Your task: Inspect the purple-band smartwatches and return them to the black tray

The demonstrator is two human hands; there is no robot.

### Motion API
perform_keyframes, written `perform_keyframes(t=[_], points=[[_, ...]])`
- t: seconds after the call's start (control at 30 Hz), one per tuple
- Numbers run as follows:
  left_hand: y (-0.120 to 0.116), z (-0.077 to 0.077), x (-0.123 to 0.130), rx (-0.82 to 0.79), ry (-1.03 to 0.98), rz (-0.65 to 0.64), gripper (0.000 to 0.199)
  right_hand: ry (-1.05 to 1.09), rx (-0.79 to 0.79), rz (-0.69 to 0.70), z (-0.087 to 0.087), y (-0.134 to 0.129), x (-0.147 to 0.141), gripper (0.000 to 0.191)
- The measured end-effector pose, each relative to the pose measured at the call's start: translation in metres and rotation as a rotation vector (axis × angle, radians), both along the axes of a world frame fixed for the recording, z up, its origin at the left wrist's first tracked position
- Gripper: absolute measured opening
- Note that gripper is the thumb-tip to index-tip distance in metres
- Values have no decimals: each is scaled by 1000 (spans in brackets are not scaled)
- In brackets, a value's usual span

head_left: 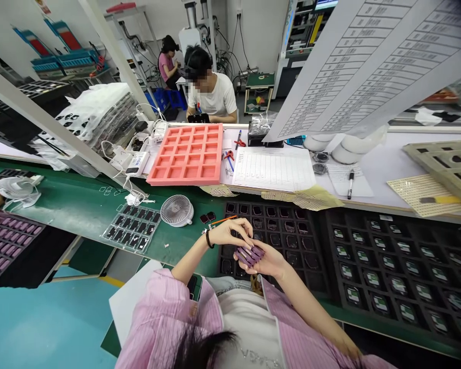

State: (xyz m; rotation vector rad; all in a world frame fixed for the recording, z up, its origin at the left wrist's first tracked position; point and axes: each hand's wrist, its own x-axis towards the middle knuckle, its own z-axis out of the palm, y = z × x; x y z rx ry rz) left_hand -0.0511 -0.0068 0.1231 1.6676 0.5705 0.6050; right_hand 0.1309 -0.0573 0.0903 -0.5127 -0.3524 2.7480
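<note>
In front of my body, several small purple frame-like parts (250, 256) lie together in my right hand (271, 260), with its fingers curled around them from below. My left hand (232, 233), with a black band at the wrist, reaches over from the left and closes its thumb and fingertips on the same parts. What the fingertips cover is hidden. Beneath and behind both hands is a black compartment tray (267, 241) holding dark, rounded-square pieces. Two similar dark pieces (208, 217) lie on the green mat beside an orange stick (225, 220).
A small white fan (177, 210) and a clear tray of black parts (131, 229) stand left. A second black tray (392, 271) with green-and-silver parts lies right. Beyond are a pink foam tray (188, 154), paper form (274, 168) and hanging sheets (361, 66). A person (211, 92) sits opposite.
</note>
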Motion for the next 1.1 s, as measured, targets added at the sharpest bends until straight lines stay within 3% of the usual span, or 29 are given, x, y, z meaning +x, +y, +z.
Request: perform_keyframes(t=[0.1,0.23,0.43,0.8,0.93,1.03,1.1], points=[[-3,1,2,-32,-36,-44,40,19,13,-2,-2,-1,1,32],[-6,0,2,18,-51,-12,35,13,-18,-17,-5,-1,2,31],[-14,-9,5,68,72,40,35,-31,-53,-10,-13,-7,8,29],[-24,-28,19,-241,67,-45,50,-123,55,-2,-30,-24,18,36],[-26,-28,24,-257,204,-6,64,-389,208,-165,-43,-24,21,42],[-38,-28,39,-67,449,73,69,-719,386,-395,-54,-18,24,75],[-48,-33,55,83,602,148,63,-878,529,-498,-60,-16,24,85]])
